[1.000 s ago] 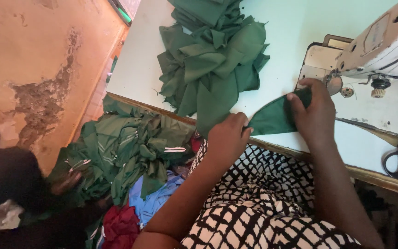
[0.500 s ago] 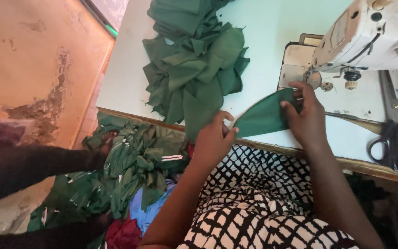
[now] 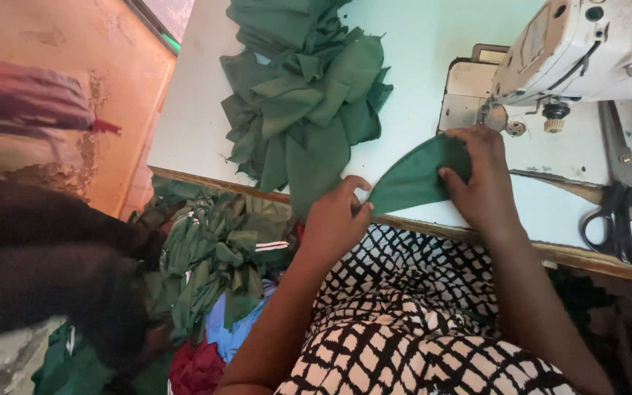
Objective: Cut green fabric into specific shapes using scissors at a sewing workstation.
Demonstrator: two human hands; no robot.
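Left hand [image 3: 336, 219] pinches near end of green piece [image 3: 417, 178] between thumb and fingers, at table [image 3: 418, 66] front edge. Right hand [image 3: 483, 178] closed on far end of same piece, fingers on top, thumb under, just before sewing machine [image 3: 587, 51]. Piece spans between hands, taut, partly over table edge. Green pile [image 3: 301, 102] lies on table left of hands. Scissors [image 3: 619, 212] rest right of machine. More green cloth [image 3: 213, 252] heaped below table, left of lap.
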